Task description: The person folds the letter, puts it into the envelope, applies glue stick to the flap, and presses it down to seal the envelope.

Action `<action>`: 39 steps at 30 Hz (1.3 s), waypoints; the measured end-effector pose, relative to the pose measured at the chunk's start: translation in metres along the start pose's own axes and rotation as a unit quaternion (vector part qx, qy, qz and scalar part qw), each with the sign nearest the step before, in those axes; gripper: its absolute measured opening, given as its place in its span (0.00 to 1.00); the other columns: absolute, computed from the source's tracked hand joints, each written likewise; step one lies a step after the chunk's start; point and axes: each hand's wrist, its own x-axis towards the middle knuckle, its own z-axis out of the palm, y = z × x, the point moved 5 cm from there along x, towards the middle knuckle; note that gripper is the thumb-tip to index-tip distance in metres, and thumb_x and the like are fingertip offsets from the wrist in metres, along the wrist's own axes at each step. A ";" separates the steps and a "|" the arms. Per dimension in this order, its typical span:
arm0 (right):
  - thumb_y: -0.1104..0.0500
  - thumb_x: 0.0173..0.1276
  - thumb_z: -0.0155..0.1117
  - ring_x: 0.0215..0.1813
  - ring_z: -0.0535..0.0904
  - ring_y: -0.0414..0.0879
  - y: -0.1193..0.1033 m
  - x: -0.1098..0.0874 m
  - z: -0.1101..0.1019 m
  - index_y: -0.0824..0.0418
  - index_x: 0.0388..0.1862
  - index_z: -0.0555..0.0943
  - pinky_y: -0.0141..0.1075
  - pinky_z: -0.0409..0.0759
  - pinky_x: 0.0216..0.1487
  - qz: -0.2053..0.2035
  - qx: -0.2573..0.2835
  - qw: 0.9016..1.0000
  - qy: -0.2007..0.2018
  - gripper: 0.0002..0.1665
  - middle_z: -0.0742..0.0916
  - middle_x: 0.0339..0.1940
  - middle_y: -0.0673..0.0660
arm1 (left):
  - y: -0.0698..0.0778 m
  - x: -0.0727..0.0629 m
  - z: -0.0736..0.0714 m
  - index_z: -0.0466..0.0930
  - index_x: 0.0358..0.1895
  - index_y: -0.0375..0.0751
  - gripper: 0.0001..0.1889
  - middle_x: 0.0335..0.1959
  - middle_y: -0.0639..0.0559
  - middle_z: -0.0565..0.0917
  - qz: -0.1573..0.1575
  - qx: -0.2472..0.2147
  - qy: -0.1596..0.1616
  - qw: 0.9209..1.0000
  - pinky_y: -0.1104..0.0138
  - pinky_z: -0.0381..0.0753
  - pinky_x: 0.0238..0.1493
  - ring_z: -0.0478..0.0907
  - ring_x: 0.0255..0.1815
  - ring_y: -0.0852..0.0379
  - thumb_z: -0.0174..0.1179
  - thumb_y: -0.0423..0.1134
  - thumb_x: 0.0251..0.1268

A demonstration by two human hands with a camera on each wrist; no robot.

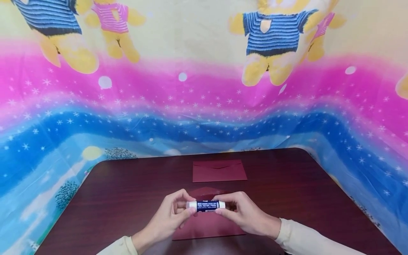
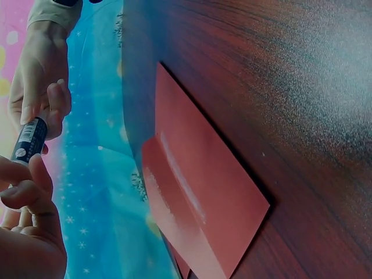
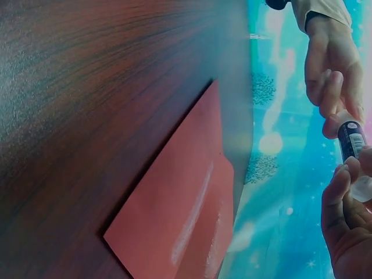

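Observation:
A dark-blue glue stick (image 1: 206, 206) with pale ends is held level between both hands, above the table. My left hand (image 1: 169, 214) pinches its left end with thumb and fingers. At the other end, my right hand (image 1: 247, 214) grips it the same way. Beneath the hands lies a red envelope (image 1: 207, 226), its flap (image 2: 180, 215) lifted open at the far side. Whitish glue streaks (image 3: 195, 218) run along the flap and the envelope body by the fold. The hands and glue stick cover part of this envelope in the head view.
A second red envelope (image 1: 220, 173), flap folded down, lies farther back on the dark wooden table (image 1: 134, 187). Around the table's far and side edges hangs a printed cloth (image 1: 191, 95) with bears and snowflakes.

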 end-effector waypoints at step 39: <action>0.48 0.69 0.69 0.31 0.67 0.28 -0.024 0.015 0.011 0.46 0.43 0.86 0.22 0.66 0.37 -0.168 -0.344 0.924 -0.018 0.07 0.81 0.28 0.36 | -0.008 0.011 0.012 0.76 0.44 0.33 0.12 0.28 0.40 0.84 -0.048 0.024 -0.004 0.999 0.73 0.71 0.17 0.70 0.15 0.66 0.62 0.41 0.71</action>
